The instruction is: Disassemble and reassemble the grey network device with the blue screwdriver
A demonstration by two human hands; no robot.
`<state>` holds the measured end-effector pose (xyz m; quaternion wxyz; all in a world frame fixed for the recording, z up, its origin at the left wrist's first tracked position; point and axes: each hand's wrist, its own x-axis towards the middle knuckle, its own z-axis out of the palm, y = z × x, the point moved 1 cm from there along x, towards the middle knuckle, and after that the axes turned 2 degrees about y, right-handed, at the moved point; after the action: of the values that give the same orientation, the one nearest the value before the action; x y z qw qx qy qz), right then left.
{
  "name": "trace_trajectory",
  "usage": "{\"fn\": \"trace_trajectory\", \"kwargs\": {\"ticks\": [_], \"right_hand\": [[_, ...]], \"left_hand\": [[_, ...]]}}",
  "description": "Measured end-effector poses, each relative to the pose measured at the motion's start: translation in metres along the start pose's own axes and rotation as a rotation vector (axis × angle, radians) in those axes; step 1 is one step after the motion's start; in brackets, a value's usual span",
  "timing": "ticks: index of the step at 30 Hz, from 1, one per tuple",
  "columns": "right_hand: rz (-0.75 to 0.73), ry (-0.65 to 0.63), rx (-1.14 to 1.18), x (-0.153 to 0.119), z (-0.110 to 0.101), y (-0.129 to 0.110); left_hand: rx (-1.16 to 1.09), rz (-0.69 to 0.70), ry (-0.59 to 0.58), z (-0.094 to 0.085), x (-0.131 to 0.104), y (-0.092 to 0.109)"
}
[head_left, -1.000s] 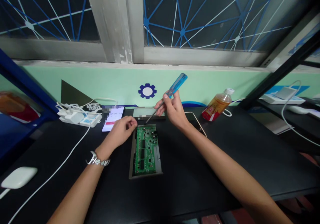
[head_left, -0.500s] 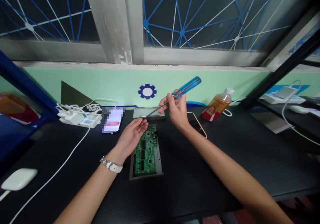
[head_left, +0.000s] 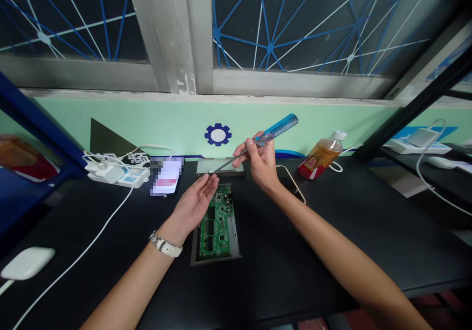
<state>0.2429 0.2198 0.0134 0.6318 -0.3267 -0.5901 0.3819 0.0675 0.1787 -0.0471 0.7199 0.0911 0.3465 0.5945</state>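
Observation:
My right hand (head_left: 261,160) is closed around a screwdriver (head_left: 277,128) with a clear blue handle, its shaft slanting down to the left. At the shaft's tip are the fingertips of my left hand (head_left: 194,199), thumb and fingers together; whatever small thing they may pinch there is too small to name. Below them a green circuit board (head_left: 220,226) lies in a metal tray (head_left: 236,241) on the black table, its upper left part hidden by my left hand. Behind it sits a flat metal piece (head_left: 224,166).
A lit phone (head_left: 167,176) and a white power strip (head_left: 134,177) are at the back left. To the right are a dark phone (head_left: 291,182) and a drink bottle (head_left: 320,155). A white cable (head_left: 92,241) crosses the left side, near a white device (head_left: 28,262).
Both hands are nearly where they were. The screwdriver handle has turned slightly, and my left hand has shifted a little.

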Motion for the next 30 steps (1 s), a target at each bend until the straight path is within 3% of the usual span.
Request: {"fn": "trace_trajectory", "kwargs": {"ticks": [12, 17, 21, 26, 27, 30], "right_hand": [[-0.044, -0.003, 0.046, 0.003, -0.003, -0.004], [-0.028, 0.008, 0.012, 0.005, -0.006, -0.004], [-0.018, 0.017, -0.005, 0.006, -0.009, -0.005], [0.008, 0.017, -0.016, 0.008, -0.01, -0.004], [0.019, 0.017, -0.028, 0.008, -0.011, -0.003], [0.04, -0.001, -0.056, 0.007, -0.011, -0.001]], "left_hand": [[-0.013, -0.013, -0.072, -0.001, 0.0, 0.0], [0.109, 0.057, -0.132, -0.005, 0.001, -0.002], [0.522, 0.223, -0.254, -0.009, 0.003, 0.007], [1.339, 0.802, -0.289, -0.023, 0.009, 0.026], [1.444, 0.85, -0.303, -0.027, 0.011, 0.026], [1.572, 0.824, -0.33, -0.037, 0.018, 0.016]]}}
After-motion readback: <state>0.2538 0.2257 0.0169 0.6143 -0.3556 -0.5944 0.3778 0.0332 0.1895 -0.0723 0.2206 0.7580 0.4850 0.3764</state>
